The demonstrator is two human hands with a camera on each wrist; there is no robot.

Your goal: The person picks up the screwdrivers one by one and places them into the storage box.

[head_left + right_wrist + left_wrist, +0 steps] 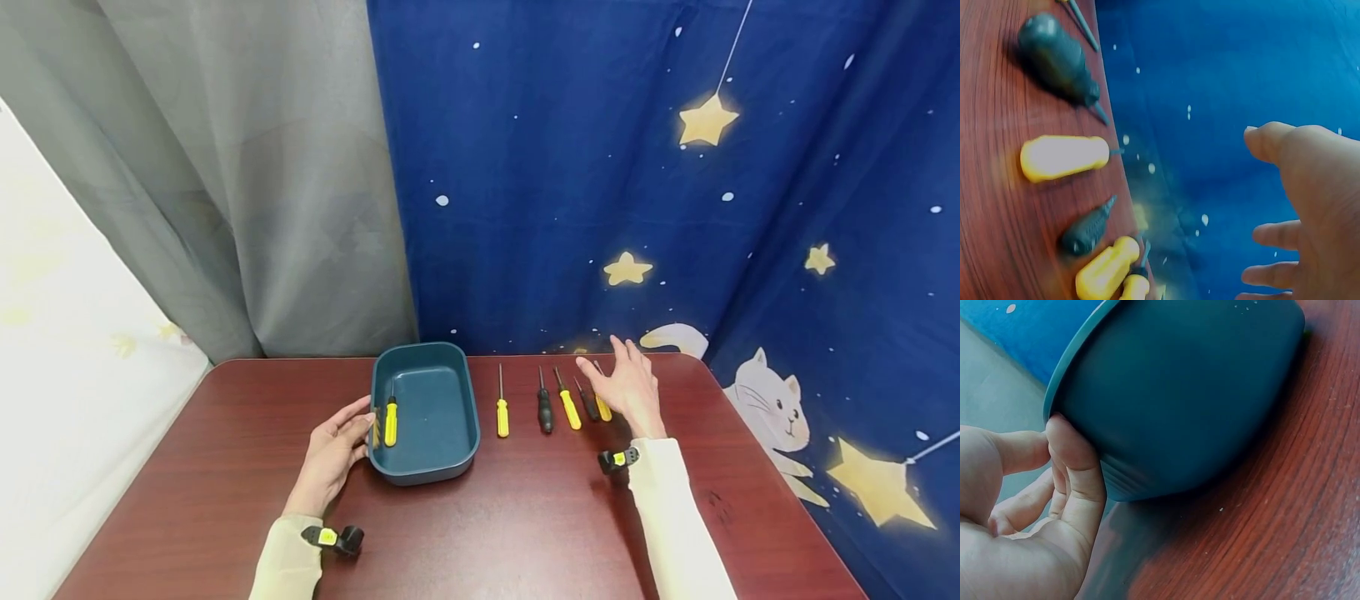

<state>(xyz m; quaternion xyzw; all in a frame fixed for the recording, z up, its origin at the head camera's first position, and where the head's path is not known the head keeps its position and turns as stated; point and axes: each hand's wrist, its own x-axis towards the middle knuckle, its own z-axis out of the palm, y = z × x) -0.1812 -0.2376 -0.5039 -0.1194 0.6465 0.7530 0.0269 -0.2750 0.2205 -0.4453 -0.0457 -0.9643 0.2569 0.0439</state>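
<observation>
A dark teal rectangular box (438, 408) stands on the table, and my left hand (333, 450) pinches its left rim between thumb and fingers. Inside, along the left wall, lies a yellow-handled screwdriver (391, 423). My right hand (626, 387) hovers with spread fingers over the right end of a row of screwdrivers, holding nothing. Under and beside it are a yellow screwdriver (603, 408) and a small black screwdriver (588, 406). Further left lie another yellow screwdriver (571, 410), a larger black screwdriver (1057, 59) and a long-shafted yellow screwdriver (502, 417).
The reddish-brown wooden table (480, 542) ends at a blue star-patterned curtain (540, 192) and a grey curtain (300, 183) behind. Each wrist wears a strapped camera, such as the left camera (348, 540).
</observation>
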